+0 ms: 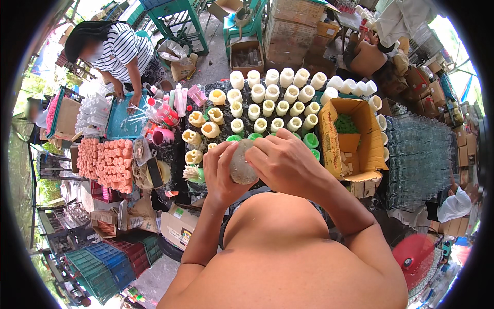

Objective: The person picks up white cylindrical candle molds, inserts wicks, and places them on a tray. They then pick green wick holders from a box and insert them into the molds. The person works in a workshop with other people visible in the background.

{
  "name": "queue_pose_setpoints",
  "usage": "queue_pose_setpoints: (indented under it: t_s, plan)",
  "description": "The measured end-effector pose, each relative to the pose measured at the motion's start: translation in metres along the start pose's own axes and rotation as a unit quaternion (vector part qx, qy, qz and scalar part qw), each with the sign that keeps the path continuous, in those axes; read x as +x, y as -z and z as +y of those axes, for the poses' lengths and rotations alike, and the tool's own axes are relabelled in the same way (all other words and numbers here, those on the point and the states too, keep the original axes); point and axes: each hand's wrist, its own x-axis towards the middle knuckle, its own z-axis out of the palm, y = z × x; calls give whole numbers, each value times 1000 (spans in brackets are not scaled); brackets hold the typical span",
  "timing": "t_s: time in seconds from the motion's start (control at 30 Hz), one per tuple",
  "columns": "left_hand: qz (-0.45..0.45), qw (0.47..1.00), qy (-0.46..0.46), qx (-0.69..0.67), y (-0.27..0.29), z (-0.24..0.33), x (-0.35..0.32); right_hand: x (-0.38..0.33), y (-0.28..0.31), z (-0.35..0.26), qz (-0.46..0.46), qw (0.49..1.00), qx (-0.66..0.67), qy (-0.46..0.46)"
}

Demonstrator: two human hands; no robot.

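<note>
In front of my belly, my left hand [220,169] is wrapped round a grey, rounded piece [240,170] with a dull, stone-like surface. My right hand [284,160] has its fingers curled and pressed against the right upper side of the same piece. What the right fingertips pinch there is partly hidden. Just beyond my hands, rows of cream, candle-like cylinders [271,92] with hollow tops stand upright on the dark table. Scalloped cream ones [210,129] stand to the left, and green ones [311,140] show beside my right hand.
A brown cardboard box [378,154] with green pieces inside stands right of the cylinders, before many clear glasses [419,154]. Pink cylinders [114,164] are stacked at left. A person in a striped shirt [123,51] works over a blue tray [119,126]. A red fan [413,261] stands lower right.
</note>
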Motion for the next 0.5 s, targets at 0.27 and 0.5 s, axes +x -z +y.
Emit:
queue_pose_setpoints:
  t_s: [0.27,0.5]
  plan:
    - [-1,999,-36,40,1,-1,4,4,-6,-4,-14,994,-100,45]
    - [-13,999,-31,40,4,4,-1,5,-14,-5,-33,996,-81,36]
